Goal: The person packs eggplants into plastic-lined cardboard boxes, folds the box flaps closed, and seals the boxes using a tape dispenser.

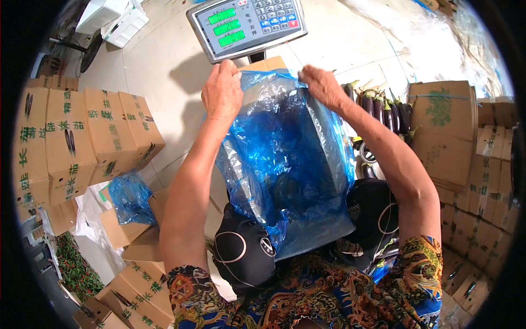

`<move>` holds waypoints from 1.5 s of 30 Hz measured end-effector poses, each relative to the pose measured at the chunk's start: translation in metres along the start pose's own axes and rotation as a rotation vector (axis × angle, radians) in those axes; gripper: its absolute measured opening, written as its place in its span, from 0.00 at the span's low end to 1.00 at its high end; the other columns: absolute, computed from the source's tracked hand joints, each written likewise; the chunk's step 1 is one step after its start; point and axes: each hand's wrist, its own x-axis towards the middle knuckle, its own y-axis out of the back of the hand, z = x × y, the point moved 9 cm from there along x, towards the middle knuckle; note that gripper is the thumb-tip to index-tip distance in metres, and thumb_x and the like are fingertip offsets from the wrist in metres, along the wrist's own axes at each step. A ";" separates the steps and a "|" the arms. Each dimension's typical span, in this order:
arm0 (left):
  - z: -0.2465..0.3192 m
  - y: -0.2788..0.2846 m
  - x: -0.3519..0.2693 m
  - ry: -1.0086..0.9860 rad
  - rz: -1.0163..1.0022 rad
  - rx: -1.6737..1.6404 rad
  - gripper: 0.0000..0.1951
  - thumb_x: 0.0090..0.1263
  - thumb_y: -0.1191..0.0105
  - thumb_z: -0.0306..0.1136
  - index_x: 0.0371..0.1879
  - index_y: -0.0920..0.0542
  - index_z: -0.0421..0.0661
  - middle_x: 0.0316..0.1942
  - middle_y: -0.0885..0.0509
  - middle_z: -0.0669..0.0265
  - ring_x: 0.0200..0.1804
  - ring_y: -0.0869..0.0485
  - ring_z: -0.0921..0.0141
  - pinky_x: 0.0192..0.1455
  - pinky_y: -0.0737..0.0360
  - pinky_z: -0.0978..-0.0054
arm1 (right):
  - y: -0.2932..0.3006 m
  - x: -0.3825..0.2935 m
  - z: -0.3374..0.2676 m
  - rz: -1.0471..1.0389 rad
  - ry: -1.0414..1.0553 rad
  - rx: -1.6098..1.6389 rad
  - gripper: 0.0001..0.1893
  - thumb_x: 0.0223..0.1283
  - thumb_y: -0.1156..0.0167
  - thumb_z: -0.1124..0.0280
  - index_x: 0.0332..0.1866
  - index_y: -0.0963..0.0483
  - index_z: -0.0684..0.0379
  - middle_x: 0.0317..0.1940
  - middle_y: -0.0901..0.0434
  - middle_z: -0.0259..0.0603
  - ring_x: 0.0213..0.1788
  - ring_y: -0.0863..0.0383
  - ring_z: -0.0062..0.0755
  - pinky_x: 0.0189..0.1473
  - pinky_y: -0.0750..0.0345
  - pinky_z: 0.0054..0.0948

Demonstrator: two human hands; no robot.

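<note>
A large blue translucent plastic bag [283,152] is spread in front of me above my knees, its near edge over my lap. My left hand [223,88] grips the far left of its rim, just below the scale. The far right of the rim is pinched in my right hand [322,85]. Beneath the film, the edge of a cardboard box [263,65] shows between my hands; what lies under the bag is hard to make out. Beyond it stands an electronic platform scale's display [246,26] with lit green readouts. Several eggplants [384,110] lie to the right of my right forearm.
Printed cardboard cartons [111,131] are stacked at the left, with another blue bag [130,197] below them. More cartons [441,131] stand at the right. A roll of tape [367,153] lies by my right forearm. Red and green chili peppers [78,265] are at lower left.
</note>
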 end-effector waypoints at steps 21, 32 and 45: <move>-0.062 -0.164 -0.032 0.025 -0.829 -0.351 0.09 0.59 0.40 0.36 0.32 0.19 0.44 0.29 0.17 0.57 0.35 0.19 0.64 0.42 0.22 0.65 | -0.083 -0.110 0.156 -0.564 -0.927 0.593 0.10 0.68 0.44 0.67 0.45 0.17 0.58 0.32 0.15 0.30 0.29 0.18 0.22 0.30 0.22 0.26; 0.079 0.041 -0.064 -0.199 -0.429 -0.345 0.06 0.65 0.42 0.24 0.40 0.17 0.41 0.37 0.16 0.60 0.37 0.17 0.66 0.41 0.22 0.71 | 0.016 -0.156 0.178 -0.439 -0.323 -0.144 0.12 0.64 0.44 0.64 0.35 0.22 0.63 0.25 0.17 0.43 0.29 0.15 0.32 0.32 0.19 0.31; -0.030 -0.166 -0.165 -1.098 -1.020 0.371 0.14 0.66 0.52 0.30 0.49 0.20 0.44 0.47 0.16 0.55 0.46 0.18 0.56 0.53 0.21 0.63 | 0.050 -0.541 0.268 0.028 -1.158 0.048 0.15 0.58 0.45 0.61 0.36 0.20 0.63 0.30 0.16 0.53 0.37 0.15 0.51 0.42 0.20 0.41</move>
